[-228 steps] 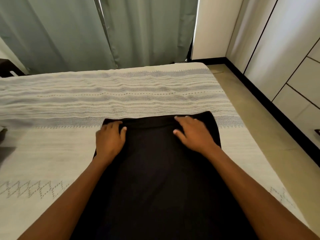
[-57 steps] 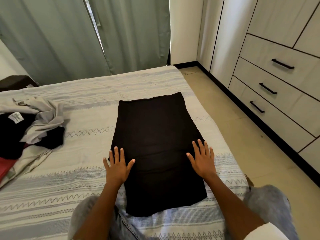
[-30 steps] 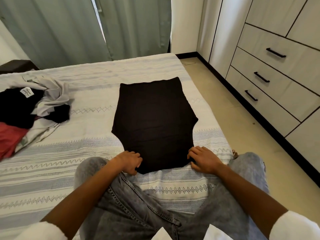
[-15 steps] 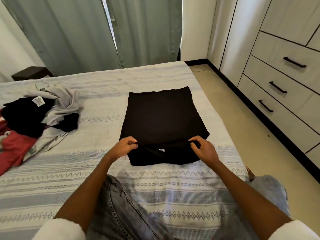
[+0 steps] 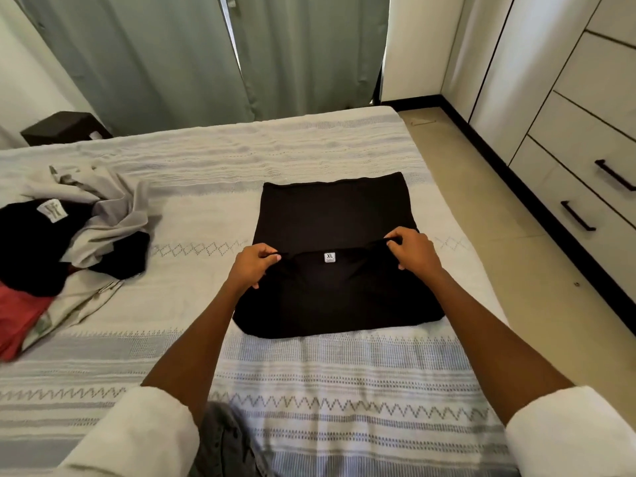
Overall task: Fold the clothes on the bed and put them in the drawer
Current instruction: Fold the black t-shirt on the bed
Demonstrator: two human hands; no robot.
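Striped bed (image 5: 344, 390), drawers (image 5: 585, 187) at three o'clock. Black garment (image 5: 330, 215) mid-bed, near edge pinched by left hand (image 5: 253, 268) and right hand (image 5: 413, 249), mid-fold. Next, probably: carry toward twelve o'clock, align edges.

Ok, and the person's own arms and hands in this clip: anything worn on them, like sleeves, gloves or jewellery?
Both forearms are bare. A white or cream sleeve sits pushed up near each elbow, the left sleeve and the right sleeve. The left hand and right hand are bare: no gloves, and no rings, watch or bracelet visible.
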